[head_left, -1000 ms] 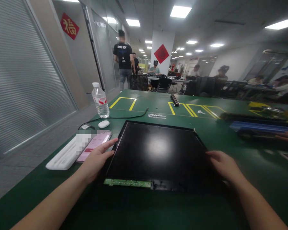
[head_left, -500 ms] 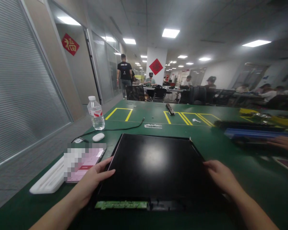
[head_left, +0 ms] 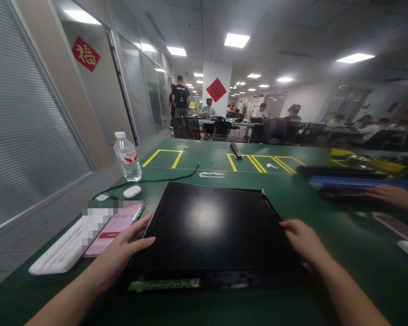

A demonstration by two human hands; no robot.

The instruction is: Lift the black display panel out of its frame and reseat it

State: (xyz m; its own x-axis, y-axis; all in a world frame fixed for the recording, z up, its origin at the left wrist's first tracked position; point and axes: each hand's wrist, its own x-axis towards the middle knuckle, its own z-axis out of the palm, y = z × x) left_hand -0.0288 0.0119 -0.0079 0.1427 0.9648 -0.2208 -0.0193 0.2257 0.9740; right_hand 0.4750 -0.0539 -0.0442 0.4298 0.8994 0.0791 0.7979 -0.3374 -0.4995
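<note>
A glossy black LCD panel [head_left: 204,226] lies over a black frame [head_left: 275,210], whose rim shows along the far and right sides. A strip of green circuit board [head_left: 163,284] runs along the panel's near edge. My left hand [head_left: 131,242] holds the panel's left edge, thumb over the top and fingers partly hidden beneath. That left side looks a little raised from the frame. On the right, my right hand [head_left: 301,240] grips the frame's right edge, its fingertips mostly out of sight.
Left of the panel are a phone [head_left: 114,228], a white tray [head_left: 57,253], a white oval case [head_left: 132,192], a water bottle [head_left: 127,158] and a black cable [head_left: 156,182]. Another person's hand [head_left: 392,197] touches a dark, blue-edged part [head_left: 363,183] at right. Yellow tape [head_left: 231,162] marks the green table.
The whole view has shifted slightly, so everything sits further left and a bit higher. The panel's far left corner now stands slightly more raised over the frame. Both hands keep their hold.
</note>
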